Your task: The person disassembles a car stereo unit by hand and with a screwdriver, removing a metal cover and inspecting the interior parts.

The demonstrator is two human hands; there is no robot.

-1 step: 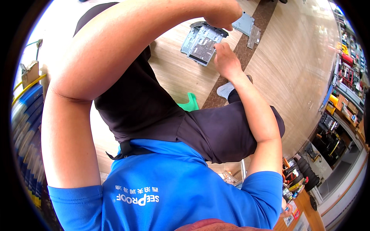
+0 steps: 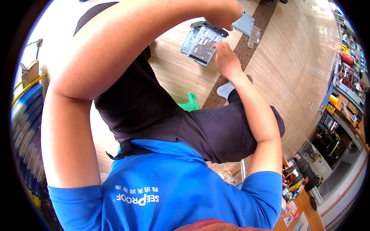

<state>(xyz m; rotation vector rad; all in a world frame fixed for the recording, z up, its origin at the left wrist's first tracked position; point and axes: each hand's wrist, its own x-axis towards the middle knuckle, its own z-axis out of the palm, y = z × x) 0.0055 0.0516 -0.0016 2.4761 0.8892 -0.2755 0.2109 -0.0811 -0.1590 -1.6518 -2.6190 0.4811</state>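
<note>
On the floor ahead lies an opened metal case (image 2: 203,48), like a computer casing, pale blue-grey with perforated panels and a black end piece. My left hand (image 2: 225,14) reaches across from the left above the case's far right corner. Its fingers are curled downward, and whatever they hold is hidden beneath the hand. At the case's right edge, my right hand (image 2: 228,61) has its fingers closed, thumb and index together by the perforated plate. Anything between them is too small to make out.
Beyond the case are a flat blue-grey panel (image 2: 243,24) and a perforated grey plate (image 2: 253,37). A green plastic piece (image 2: 189,103) shows between my legs. Blue packs (image 2: 29,111) are stacked at left. Shelves of goods (image 2: 348,77) line the right, with a wooden counter (image 2: 308,208) lower right.
</note>
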